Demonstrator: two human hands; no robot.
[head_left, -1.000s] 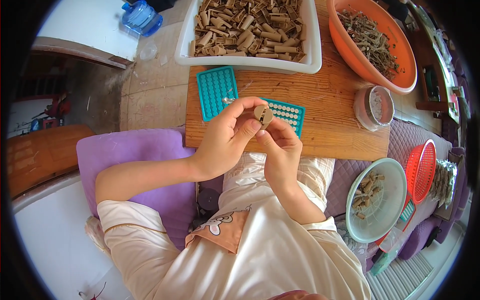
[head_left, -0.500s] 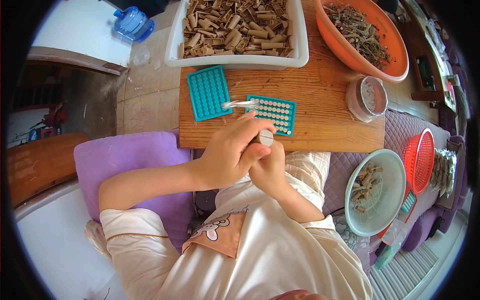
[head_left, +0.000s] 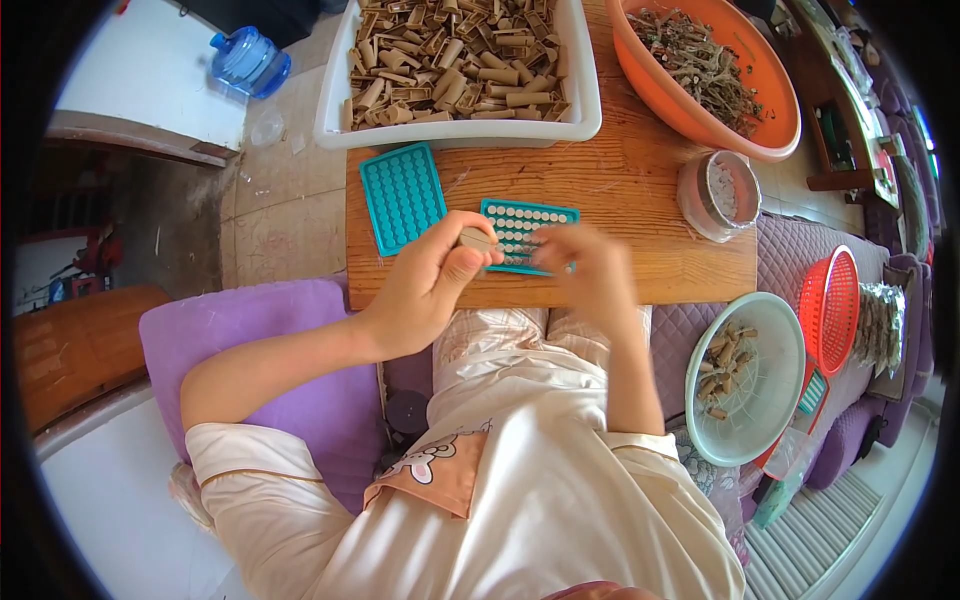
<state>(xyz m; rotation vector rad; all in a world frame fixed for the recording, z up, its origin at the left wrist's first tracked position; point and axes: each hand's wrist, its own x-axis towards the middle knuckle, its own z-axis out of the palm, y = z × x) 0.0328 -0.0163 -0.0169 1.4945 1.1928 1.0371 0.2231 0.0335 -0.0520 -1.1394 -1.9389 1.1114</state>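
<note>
My left hand [head_left: 425, 285] is closed around a brown cylinder [head_left: 477, 239]; its flat round end shows between thumb and forefinger. Motion smears my right hand [head_left: 597, 268], which hovers by the right edge of a teal tray [head_left: 572, 217] bearing rows of small pale discs. Whether its fingers hold anything is not clear. Part of that tray is hidden behind both hands. Beside it on the left lies a second teal tray [head_left: 403, 198] with rows of round cells.
A white bin [head_left: 585, 118] full of brown half-round pieces stands at the table's back. Right of it are an orange basin [head_left: 625, 60] with dried strands and a tub [head_left: 690, 200] of white bits. A pale green basin [head_left: 703, 430] and red basket [head_left: 812, 320] sit at the right.
My hands have come apart: the right moved right toward the disc tray, while the left keeps the brown cylinder and shifted slightly left. The pale strands that stuck out beyond my hands no longer show.
</note>
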